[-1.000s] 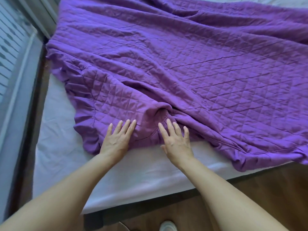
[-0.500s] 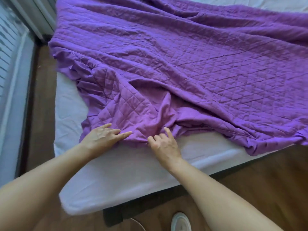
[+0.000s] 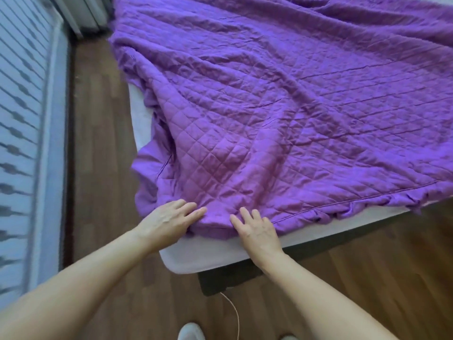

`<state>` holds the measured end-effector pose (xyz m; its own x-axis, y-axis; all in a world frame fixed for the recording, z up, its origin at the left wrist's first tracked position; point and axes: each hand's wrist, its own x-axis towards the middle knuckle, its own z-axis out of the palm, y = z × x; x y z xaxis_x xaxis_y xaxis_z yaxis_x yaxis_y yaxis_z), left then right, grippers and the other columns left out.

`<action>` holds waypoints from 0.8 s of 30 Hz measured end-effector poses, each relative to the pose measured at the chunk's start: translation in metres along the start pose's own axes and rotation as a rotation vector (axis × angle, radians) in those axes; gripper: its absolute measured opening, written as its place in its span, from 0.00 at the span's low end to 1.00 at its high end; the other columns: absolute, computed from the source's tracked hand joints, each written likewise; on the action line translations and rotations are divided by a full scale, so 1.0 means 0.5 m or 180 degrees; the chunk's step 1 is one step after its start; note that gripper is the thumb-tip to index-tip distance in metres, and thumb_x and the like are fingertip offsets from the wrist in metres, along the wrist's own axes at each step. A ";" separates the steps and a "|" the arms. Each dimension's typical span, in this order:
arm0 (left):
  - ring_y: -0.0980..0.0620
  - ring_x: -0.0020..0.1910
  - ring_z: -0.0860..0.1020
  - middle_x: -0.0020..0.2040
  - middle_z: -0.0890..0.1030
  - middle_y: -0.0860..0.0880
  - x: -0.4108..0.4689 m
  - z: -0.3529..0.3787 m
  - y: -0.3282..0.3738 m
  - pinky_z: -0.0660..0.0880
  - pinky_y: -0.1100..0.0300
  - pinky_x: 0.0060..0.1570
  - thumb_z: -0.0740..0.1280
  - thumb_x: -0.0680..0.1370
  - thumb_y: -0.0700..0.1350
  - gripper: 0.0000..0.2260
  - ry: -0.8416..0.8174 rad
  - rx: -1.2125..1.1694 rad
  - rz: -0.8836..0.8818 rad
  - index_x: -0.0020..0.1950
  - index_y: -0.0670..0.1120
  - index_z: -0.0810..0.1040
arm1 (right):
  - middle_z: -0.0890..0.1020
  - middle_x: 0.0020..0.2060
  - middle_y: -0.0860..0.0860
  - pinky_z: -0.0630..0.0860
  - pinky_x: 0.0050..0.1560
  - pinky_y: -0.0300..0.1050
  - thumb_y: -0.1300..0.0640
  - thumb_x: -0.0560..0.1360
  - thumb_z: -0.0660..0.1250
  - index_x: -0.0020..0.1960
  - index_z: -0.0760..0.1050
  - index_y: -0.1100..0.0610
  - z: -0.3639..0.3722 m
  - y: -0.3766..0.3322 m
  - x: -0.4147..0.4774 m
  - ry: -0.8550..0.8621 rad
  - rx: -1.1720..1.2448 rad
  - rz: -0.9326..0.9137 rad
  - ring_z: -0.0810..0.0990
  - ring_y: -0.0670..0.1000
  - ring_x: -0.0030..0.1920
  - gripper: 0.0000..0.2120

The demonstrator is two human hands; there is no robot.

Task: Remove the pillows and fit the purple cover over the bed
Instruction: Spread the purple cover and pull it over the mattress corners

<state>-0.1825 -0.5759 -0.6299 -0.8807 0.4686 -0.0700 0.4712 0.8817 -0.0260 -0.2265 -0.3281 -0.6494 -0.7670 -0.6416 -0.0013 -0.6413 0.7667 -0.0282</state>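
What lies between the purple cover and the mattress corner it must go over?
Nothing visible. The left hand and right hand touch the purple cover at its hem, and the white mattress corner just past the hem lies bare.

The cover (image 3: 294, 106) runs out of frame at 12 and 3 o'clock, so its far edges cannot be seen. It hides nearly all of the bed (image 3: 196, 256); only white strips show at 6 and 9 o'clock. The left forearm (image 3: 73, 290) and right forearm (image 3: 331, 303) are cut off at the lower edge, as are a shoe (image 3: 190, 332) and a thin cord (image 3: 234, 315) at 6 o'clock. At 9 o'clock a striped surface (image 3: 22, 143) is blurred.
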 end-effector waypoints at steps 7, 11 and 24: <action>0.44 0.38 0.80 0.35 0.79 0.47 -0.019 -0.008 -0.065 0.76 0.49 0.49 0.60 0.69 0.38 0.09 -0.0106 0.0346 -0.0793 0.43 0.46 0.78 | 0.79 0.42 0.48 0.72 0.35 0.46 0.65 0.65 0.59 0.46 0.76 0.54 0.007 0.014 -0.003 0.0300 0.0483 -0.0187 0.76 0.54 0.42 0.13; 0.46 0.24 0.74 0.26 0.71 0.49 -0.051 -0.040 -0.054 0.69 0.58 0.23 0.67 0.61 0.45 0.06 -0.0339 0.0015 -0.0641 0.36 0.48 0.73 | 0.78 0.36 0.48 0.70 0.32 0.46 0.63 0.66 0.60 0.41 0.74 0.53 0.005 0.029 -0.017 0.0124 0.0466 -0.0425 0.74 0.54 0.35 0.08; 0.40 0.64 0.70 0.67 0.68 0.39 -0.050 0.017 -0.101 0.65 0.53 0.66 0.65 0.75 0.41 0.25 0.0081 -0.2595 -0.3411 0.72 0.51 0.66 | 0.78 0.49 0.49 0.75 0.40 0.48 0.62 0.67 0.56 0.62 0.69 0.50 0.023 -0.077 0.006 -0.0310 0.0235 -0.0822 0.77 0.55 0.46 0.24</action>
<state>-0.1836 -0.6327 -0.6356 -0.7988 -0.4740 -0.3705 -0.6004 0.5891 0.5408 -0.2039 -0.3598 -0.6596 -0.5706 -0.8173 -0.0806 -0.8094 0.5763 -0.1129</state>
